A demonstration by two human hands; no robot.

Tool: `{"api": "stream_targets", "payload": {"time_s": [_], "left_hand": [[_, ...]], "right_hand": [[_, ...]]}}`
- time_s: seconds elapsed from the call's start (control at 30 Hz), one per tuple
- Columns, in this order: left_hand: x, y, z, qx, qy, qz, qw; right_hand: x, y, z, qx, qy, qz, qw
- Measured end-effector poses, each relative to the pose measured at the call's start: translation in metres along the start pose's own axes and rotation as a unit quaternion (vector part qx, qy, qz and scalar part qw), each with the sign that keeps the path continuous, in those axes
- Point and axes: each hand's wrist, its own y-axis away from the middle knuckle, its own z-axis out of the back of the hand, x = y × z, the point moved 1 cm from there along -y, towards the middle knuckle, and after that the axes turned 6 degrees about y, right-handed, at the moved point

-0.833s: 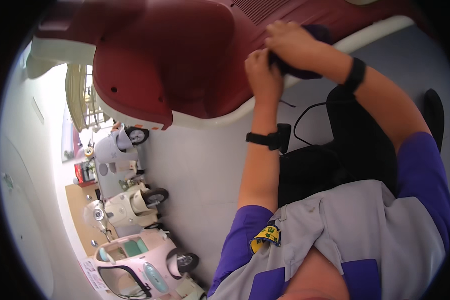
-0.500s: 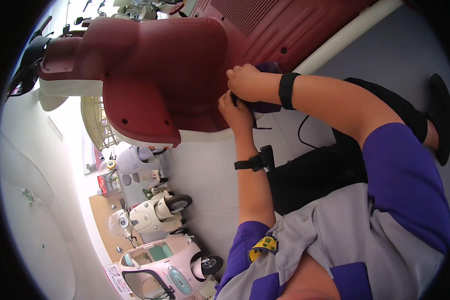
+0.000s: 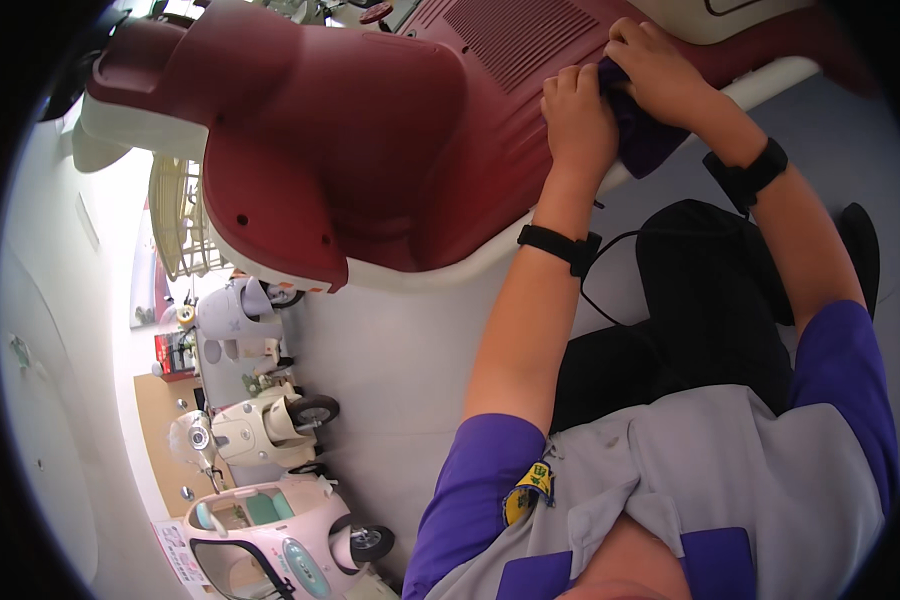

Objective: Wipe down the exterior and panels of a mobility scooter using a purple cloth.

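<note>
1. We find the dark purple cloth (image 3: 652, 143) between the two sets of fingers; its upper end sits among them, and the rest hangs below the right fingers, beside the left hand's thumb side.
2. The right hand (image 3: 658, 80) has its fingers bent, closed on the cloth's upper end.
3. The left hand (image 3: 582, 120) is back-upward, fingers close together and slightly bent, next to the cloth; its thumb and palm are hidden, so we cannot tell whether it grips.
4. Just beyond and left of the left fingertips we note the red footboard (image 3: 515, 150), with a ribbed panel (image 3: 500, 35) farther up. Its pale edge (image 3: 470, 265) runs below the fingers, passing behind the cloth's lower part.
5. Back from the fingers, a black band circles each wrist: left band (image 3: 555, 245), right band (image 3: 748, 178).
6. Nearer the body than the fingers, we see a black cable (image 3: 610, 250) and black trousers (image 3: 705, 270).
7. Well left of the fingers rises the red front shield (image 3: 360, 110), a cream basket (image 3: 182, 215) beyond it.
8. Farthest out, lower left of the fingers, we log a cream scooter (image 3: 260, 435) and a pink vehicle (image 3: 285, 530).
</note>
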Motion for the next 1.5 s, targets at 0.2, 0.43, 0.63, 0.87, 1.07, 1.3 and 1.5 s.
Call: {"api": "stream_targets", "payload": {"time_s": [0.2, 0.43, 0.63, 0.87, 1.07, 1.3, 1.5], "left_hand": [[0.024, 0.027, 0.024, -0.039, -0.024, 0.018, 0.999], [0.083, 0.097, 0.096, -0.040, -0.105, 0.160, 0.981], [0.128, 0.163, 0.148, 0.057, -0.284, 0.210, 0.934], [0.120, 0.129, 0.137, -0.010, -0.058, 0.354, 0.933], [0.104, 0.067, 0.082, 0.082, -0.143, 0.193, 0.967], [0.121, 0.097, 0.101, 0.115, -0.209, 0.248, 0.939], [0.130, 0.128, 0.147, 0.173, -0.232, 0.406, 0.867]], "right_hand": [[0.043, -0.013, -0.020, 0.068, 0.049, 0.015, 0.996], [0.169, -0.034, -0.081, 0.068, 0.015, 0.051, 0.996], [0.271, -0.018, -0.092, 0.118, -0.092, 0.095, 0.984], [0.228, -0.026, -0.083, 0.127, -0.171, 0.133, 0.968], [0.149, -0.040, -0.077, 0.113, -0.028, 0.035, 0.993], [0.198, -0.045, -0.085, 0.177, 0.057, 0.041, 0.982], [0.273, -0.054, -0.118, 0.204, 0.002, 0.093, 0.975]]}}
